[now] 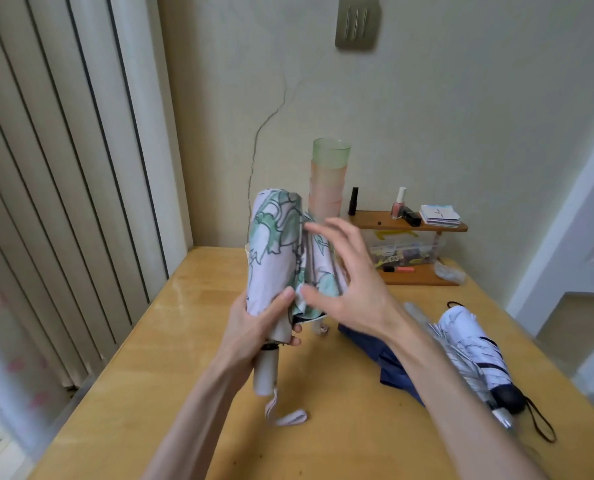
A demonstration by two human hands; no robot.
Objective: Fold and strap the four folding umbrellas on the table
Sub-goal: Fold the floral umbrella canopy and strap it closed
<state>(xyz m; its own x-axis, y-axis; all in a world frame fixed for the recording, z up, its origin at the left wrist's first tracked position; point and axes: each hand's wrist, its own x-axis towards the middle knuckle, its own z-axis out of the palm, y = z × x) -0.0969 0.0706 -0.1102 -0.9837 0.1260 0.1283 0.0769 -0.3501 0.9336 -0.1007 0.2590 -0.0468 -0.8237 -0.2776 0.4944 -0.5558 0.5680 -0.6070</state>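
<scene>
Cracked cream wall (427, 98); vertical blinds (46, 168) left; wooden table (184, 341); small shelf (371, 219) behind.

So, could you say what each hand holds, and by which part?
The left hand grips the floral umbrella at its lower canopy, above the handle; right hand holds nothing.

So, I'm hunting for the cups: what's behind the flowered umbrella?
A stack of peach cups topped by a green cup rises behind the flowered umbrella. The umbrella and the right hand cover the stack's base.
</scene>
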